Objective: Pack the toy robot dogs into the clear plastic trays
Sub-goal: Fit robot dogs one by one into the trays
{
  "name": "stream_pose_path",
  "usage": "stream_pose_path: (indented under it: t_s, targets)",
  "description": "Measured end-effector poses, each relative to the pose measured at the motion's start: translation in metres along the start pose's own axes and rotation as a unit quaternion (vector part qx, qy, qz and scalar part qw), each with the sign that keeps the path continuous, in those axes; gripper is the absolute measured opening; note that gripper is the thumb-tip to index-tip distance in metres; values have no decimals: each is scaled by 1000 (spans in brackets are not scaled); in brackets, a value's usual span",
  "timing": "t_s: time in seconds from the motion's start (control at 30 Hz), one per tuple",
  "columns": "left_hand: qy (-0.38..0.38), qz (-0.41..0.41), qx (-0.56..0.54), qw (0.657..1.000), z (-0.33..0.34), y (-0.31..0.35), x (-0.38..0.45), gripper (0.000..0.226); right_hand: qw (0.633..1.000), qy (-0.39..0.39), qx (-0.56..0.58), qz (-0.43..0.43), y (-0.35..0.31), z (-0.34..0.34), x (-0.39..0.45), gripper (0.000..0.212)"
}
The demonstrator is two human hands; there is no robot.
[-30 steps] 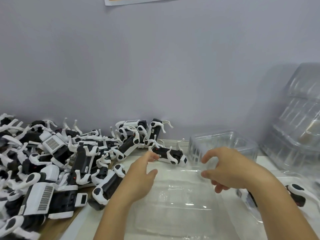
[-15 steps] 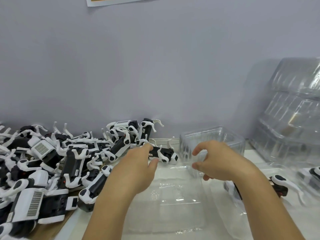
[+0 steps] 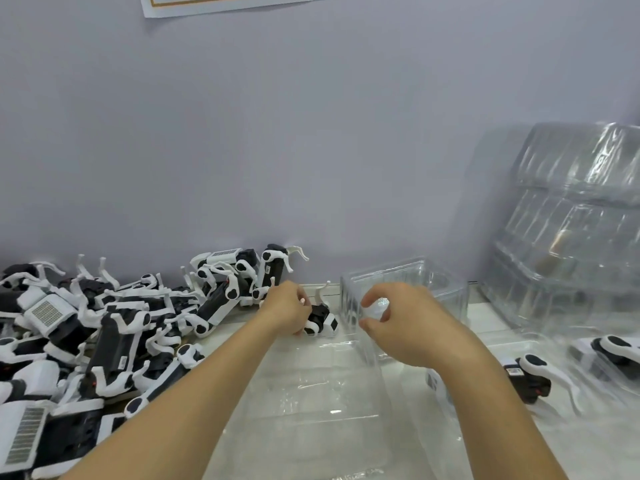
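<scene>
While a pale grey wall (image 3: 311, 133) fills the upper half of the view, a white table (image 3: 491, 327) runs along its foot. On the right, a tall stack of clear plastic trays (image 3: 571, 237) leans back against the wall. On the left lies a large heap of toy dogs (image 3: 114, 330), black and white, jumbled on their sides and backs with white legs sticking up. At the centre, directly beneath the person's arms, a clear tray (image 3: 311, 403) lies flat on the table, its hollows catching the light. Just behind it stands a clear plastic box (image 3: 426, 282), upright and open at the top. To the right, two more toy dogs lie in clear trays: one near the right forearm (image 3: 533, 375), another at the picture's edge (image 3: 616, 355).

Both bare forearms reach forward from the bottom edge. The left hand (image 3: 287, 311) has its fingers curled around a single toy dog (image 3: 322, 322) at the far left corner of the flat tray; the dog's black-and-white end shows past the fingers. The right hand (image 3: 398, 320) hovers at the front of the clear box, thumb and fingers bent toward each other with a narrow gap; whether it pinches the plastic cannot be told.
</scene>
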State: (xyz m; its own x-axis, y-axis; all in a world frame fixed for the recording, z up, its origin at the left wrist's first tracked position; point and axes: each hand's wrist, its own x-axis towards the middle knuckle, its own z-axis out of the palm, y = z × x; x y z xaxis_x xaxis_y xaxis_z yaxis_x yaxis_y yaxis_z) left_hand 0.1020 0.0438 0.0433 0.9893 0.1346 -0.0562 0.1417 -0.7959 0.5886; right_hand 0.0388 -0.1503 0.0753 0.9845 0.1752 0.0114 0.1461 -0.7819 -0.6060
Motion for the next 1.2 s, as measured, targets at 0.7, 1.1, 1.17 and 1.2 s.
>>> stream_pose_path:
  t_s: [0.7,1.1,1.17,1.2]
  targets:
    - [195,63,-583,786,-55,9,-96,15,961,126,125,-214,-33,46,4,76]
    - [82,95,-543,830,-39,-30,-111,20,934,172,178,-259,-42,60,6,46]
    - [115,118,-453,876,-42,-35,-109,34,936,187,166,-248,-38,58,9,39]
    - [129,127,-427,886,-42,-38,-108,37,933,199,162,-251,-36,57,10,33]
